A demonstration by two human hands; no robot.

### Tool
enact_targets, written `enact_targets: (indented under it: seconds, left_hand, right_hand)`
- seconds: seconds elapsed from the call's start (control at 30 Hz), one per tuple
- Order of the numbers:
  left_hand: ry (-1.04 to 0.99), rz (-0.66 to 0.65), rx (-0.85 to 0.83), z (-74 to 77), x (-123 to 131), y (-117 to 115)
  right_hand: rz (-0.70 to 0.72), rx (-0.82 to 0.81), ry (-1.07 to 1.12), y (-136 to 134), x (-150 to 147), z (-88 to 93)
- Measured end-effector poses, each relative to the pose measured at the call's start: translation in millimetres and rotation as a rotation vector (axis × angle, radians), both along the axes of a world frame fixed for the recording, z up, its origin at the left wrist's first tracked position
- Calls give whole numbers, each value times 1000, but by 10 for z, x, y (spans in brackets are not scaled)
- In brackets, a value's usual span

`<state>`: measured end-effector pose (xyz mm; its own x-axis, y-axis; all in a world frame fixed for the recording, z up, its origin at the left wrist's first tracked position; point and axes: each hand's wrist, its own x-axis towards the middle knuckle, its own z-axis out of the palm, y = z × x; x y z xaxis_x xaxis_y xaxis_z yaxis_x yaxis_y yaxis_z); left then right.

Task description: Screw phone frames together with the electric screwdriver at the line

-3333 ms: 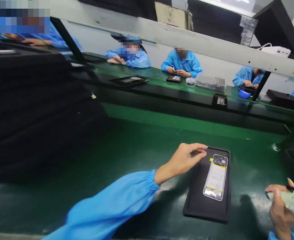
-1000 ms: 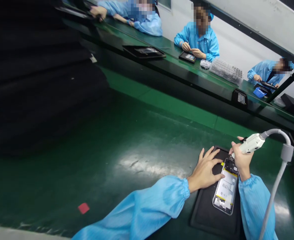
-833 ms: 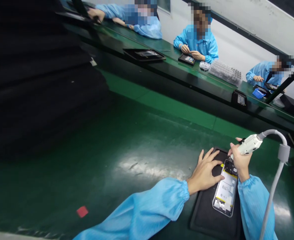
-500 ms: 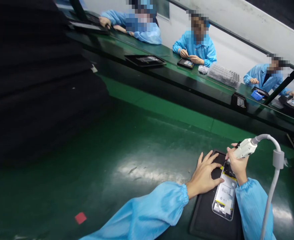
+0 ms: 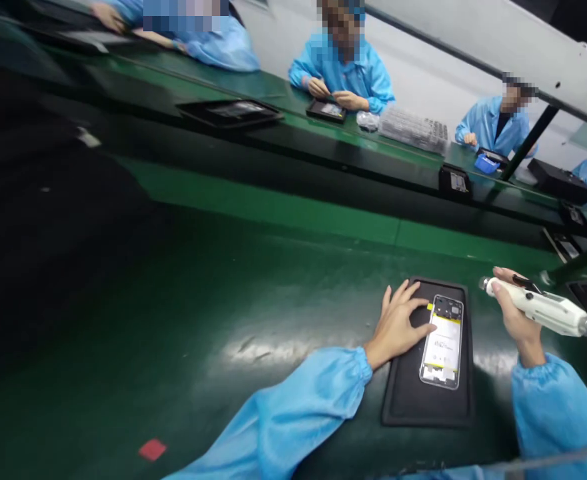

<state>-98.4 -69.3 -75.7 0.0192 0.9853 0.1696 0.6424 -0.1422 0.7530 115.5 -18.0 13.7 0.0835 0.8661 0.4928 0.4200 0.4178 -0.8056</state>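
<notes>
An opened smartphone (image 5: 443, 343), its white battery and dark upper board exposed, lies on a black tray (image 5: 406, 400). My left hand (image 5: 398, 323) rests at the phone's left edge, fingers spread, with the thumb touching or very near the frame. A small yellow tab (image 5: 430, 307) sticks out by the upper left of the phone. To the right of the tray, my right hand (image 5: 518, 320) is wrapped round a white electric screwdriver (image 5: 548, 307), held nearly level in the air. Its tip end points left, and a grey cable leaves its back end.
A red square (image 5: 152, 449) lies on the green table (image 5: 198, 333). Dark cloth-like material (image 5: 48, 233) fills the left side. Across a gap, several people in blue sit at another bench with black trays, a stack of clear plastic trays (image 5: 413, 130) and a blue box (image 5: 488, 163).
My right hand has lifted the electric screwdriver off the phone's top and swung it right, beyond the tray. My left hand stays by the phone. The camera view has turned to the right.
</notes>
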Motion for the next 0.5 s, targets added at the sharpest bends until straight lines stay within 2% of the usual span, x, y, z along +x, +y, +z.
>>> enact_targets:
  seconds: [0.1, 0.2, 0.27, 0.37, 0.47, 0.5]
  left_hand:
    - [-9, -6, -14, 1, -3, 19]
    - [-41, 9, -25, 73, 28, 17]
    - [-86, 8, 24, 134, 101, -4]
    - [-107, -56, 31, 195, 300, -67]
    - [-6, -87, -135, 218, 537, -136]
    - [34, -87, -172, 224, 609, -156]
  right_hand:
    - [-143, -27, -302, 17, 631, -339]
    - [-81, -22, -493, 98, 1125, -693]
    - [-28, -50, -518, 145, 1323, -814]
    - [-55, -94, -569, 113, 1434, -811]
    - [-196, -1, -626, -120, 1324, -716]
    - [-202, 35, -626, -250, 1236, -691]
